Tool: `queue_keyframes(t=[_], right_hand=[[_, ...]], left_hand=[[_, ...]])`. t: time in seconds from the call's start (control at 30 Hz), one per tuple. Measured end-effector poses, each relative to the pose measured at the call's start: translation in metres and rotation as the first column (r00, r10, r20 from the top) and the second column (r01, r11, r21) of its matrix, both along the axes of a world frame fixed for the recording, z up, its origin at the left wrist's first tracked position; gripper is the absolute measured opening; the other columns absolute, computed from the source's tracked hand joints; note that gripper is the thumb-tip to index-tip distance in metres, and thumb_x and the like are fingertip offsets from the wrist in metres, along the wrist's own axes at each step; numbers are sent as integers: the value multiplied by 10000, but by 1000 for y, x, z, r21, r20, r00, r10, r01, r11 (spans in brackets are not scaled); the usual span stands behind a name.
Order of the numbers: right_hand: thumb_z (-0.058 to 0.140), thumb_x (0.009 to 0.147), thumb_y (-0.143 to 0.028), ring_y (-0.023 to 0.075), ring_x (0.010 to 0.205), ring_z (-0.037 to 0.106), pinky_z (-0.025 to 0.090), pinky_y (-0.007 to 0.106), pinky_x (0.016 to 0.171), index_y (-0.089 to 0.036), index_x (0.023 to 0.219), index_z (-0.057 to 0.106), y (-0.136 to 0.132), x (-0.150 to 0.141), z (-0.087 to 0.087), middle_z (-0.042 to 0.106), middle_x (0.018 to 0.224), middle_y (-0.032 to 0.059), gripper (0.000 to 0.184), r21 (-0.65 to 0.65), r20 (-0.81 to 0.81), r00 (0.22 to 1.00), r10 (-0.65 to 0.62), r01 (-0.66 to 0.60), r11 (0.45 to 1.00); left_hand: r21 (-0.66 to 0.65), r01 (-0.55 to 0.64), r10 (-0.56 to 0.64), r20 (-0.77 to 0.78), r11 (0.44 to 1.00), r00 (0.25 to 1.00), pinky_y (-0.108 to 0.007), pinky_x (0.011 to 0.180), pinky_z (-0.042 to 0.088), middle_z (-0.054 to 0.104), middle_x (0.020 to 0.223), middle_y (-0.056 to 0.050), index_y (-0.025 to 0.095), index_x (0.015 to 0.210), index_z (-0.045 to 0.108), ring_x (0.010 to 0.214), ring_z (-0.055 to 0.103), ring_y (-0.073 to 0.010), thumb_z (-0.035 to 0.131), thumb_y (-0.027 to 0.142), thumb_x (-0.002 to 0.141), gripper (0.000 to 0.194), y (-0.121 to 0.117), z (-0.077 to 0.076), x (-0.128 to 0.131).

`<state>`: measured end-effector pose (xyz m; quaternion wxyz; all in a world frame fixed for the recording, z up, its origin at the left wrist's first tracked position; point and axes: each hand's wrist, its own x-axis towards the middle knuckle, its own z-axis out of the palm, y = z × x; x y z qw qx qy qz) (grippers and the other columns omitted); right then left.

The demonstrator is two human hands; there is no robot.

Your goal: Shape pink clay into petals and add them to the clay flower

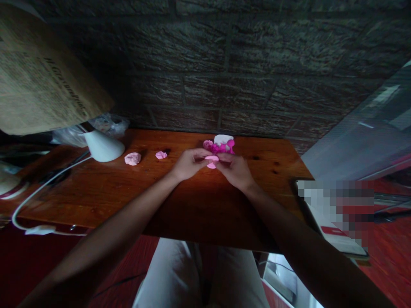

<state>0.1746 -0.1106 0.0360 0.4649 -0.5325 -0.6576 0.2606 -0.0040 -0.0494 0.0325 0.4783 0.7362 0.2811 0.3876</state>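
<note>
Pink piece [212,159], pinched in 2 hands [189,164] [236,171], has its upper part's long axis left-right.

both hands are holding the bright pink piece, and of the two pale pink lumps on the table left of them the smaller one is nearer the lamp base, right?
Not quite: the head view shows the bigger lump nearer the lamp base; the smaller lump is farther from it. The left hand and right hand do hold the bright pink piece.
</note>
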Motion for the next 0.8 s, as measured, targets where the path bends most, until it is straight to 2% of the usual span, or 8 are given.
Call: queue_keyframes(t=[0.23, 0.43, 0.57, 0.7, 0.8], right_hand=[[637, 866, -202, 188, 883, 756, 580, 334, 878, -210, 918, 781, 2, 0, -4, 809, 943, 15, 154, -17, -75, 993, 87, -88, 996], [643, 853, -193, 189, 882, 753, 581, 327, 865, -213, 936, 781, 2, 1, -3, 807, 948, 16, 162, -14, -65, 996, 60, -61, 998], [665, 837, -209, 189, 875, 758, 588, 343, 876, -221, 936, 781, 3, 0, -5, 810, 955, 11, 153, -14, -134, 990, 50, -52, 999], [688, 843, -282, 191, 873, 758, 591, 346, 874, -211, 925, 775, 4, -2, -9, 807, 947, 23, 139, 3, -175, 982, 77, -77, 997], [682, 865, -366, 198, 872, 757, 593, 336, 841, -195, 952, 770, 5, -2, -11, 805, 952, 42, 210, -38, -186, 978, 95, -104, 994]], left_hand=[[-95, 50, -48, 21, 994, 999, -325, 824, 580, 790, 944, -104, 113, 926, 756, 815, 730, -176, 822, 341, 753, 294, 3, 5, -5], [-42, 41, -41, 4, 998, 999, -330, 856, 579, 787, 980, -109, 115, 1011, 739, 887, 739, -197, 808, 381, 775, 363, 6, 1, -3], [-4, 45, -45, 2, 999, 999, -350, 879, 582, 786, 1014, -109, 124, 1013, 744, 919, 742, -202, 774, 378, 805, 330, 6, -1, -2], [-54, -17, 20, 57, 998, 998, -357, 870, 589, 792, 976, -94, 129, 953, 745, 890, 747, -201, 824, 353, 745, 316, 6, -2, -3], [-83, -60, 66, 67, 995, 996, -361, 861, 594, 796, 944, -89, 125, 927, 738, 869, 751, -203, 850, 343, 714, 324, 6, -2, -4]])
